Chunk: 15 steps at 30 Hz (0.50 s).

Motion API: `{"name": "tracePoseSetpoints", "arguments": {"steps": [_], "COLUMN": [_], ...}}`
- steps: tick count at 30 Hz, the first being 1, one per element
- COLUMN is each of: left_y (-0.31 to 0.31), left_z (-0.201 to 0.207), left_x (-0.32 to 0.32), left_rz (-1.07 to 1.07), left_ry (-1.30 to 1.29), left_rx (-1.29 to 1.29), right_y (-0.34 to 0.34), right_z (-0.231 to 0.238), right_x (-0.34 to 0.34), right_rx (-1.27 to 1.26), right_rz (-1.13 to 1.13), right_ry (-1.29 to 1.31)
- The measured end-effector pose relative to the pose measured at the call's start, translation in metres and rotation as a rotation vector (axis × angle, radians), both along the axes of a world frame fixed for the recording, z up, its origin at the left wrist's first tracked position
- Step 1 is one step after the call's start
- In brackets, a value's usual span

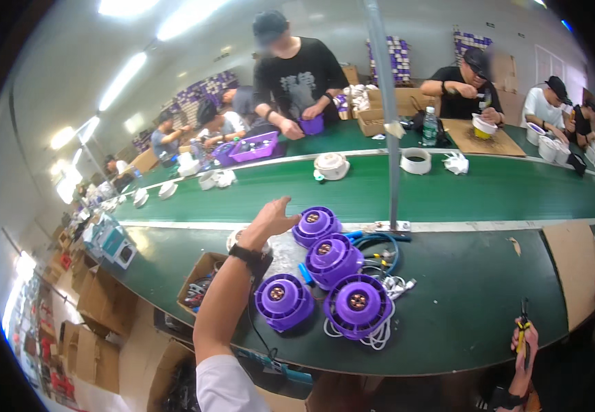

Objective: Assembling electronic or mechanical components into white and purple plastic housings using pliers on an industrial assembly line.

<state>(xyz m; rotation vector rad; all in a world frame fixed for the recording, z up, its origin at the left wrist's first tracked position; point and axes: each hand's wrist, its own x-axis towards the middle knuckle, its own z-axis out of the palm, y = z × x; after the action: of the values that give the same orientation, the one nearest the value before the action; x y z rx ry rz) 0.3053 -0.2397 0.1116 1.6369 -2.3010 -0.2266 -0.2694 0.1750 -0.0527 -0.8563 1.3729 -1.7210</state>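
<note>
My left hand (270, 221) stretches over the bench toward the conveyor, fingers apart and with nothing visible in it. It is nearest to a purple round motor housing (316, 226). Three more purple housings stand close by: one in the middle (335, 261), one at the front left (284, 302) and one at the front right (358, 306). Copper-coloured parts show in their centres. Low at the right, by the bench's front edge, my right hand (528, 347) is closed around pliers (523, 318) with yellow and black handles, their jaws pointing up.
Cables (388, 257) lie beside the housings. A cardboard box of wires (201, 281) sits left of my forearm. Beyond runs the green conveyor (256, 196), bearing a white round part (331, 166). A metal post (388, 123) stands at its near edge. Several people work across it.
</note>
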Motion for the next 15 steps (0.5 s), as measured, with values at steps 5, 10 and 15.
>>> {"name": "tracePoseSetpoints", "arguments": {"steps": [5,10,15], "left_y": [-0.057,-0.068,-0.060], "left_z": [-0.073,-0.101,-0.114], "left_x": [-0.007,-0.039,-0.014], "left_rz": [-0.245,-0.226,-0.401], "left_ry": [-0.091,-0.111,-0.091], "left_rx": [0.045,0.098,-0.043], "right_y": [-0.014,0.015,0.009], "right_z": [0.003,-0.010,-0.001], "right_x": [0.010,-0.014,-0.001], "right_rx": [-0.048,-0.088,-0.141], "right_rz": [0.030,-0.047,0.041], "right_ry": [-0.057,-0.185,-0.316]}}
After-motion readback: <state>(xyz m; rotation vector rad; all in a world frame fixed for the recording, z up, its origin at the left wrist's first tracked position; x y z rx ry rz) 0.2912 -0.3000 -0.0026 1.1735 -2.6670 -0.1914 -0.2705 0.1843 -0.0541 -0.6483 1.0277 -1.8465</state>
